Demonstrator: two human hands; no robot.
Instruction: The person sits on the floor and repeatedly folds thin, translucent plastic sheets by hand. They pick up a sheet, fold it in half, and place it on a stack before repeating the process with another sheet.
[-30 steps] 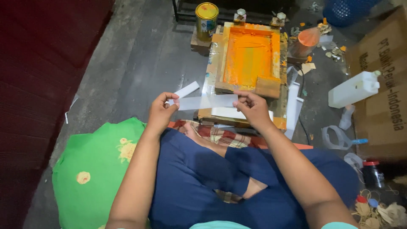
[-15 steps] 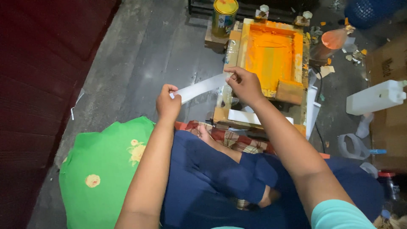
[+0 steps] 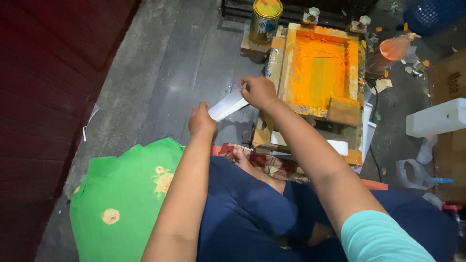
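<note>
Holding a white strip of paper point(image 3: 227, 106) level between both hands is judged to be the step in hand, and it is best done with a light pull at each end, so that the strip is kept flat and is not creased or dragged across the wet orange ink nearby. The left hand point(image 3: 202, 121) is closed on the lower end of the strip, pinched between thumb and fingers, while the right hand point(image 3: 259, 92) is closed on the upper end; the exact finger placement is hidden by the backs of the hands. The two hands are set apart by the strip's length, which slopes upward from left to right. The strip is held in the air above the grey floor point(image 3: 160, 73), just beside the left edge of a wooden printing frame point(image 3: 323, 73) whose screen is coated in orange ink. A wooden block point(image 3: 344, 110) smeared with the same ink lies at the frame's near corner. A yellow tin can point(image 3: 264, 20) stands beyond the frame to the left, and a white plastic jug point(image 3: 437, 119) lies well apart on the right. A green cloth with flower prints point(image 3: 126, 199) is spread on the floor beside the person's crossed legs in dark blue trousers point(image 3: 242, 213).
</note>
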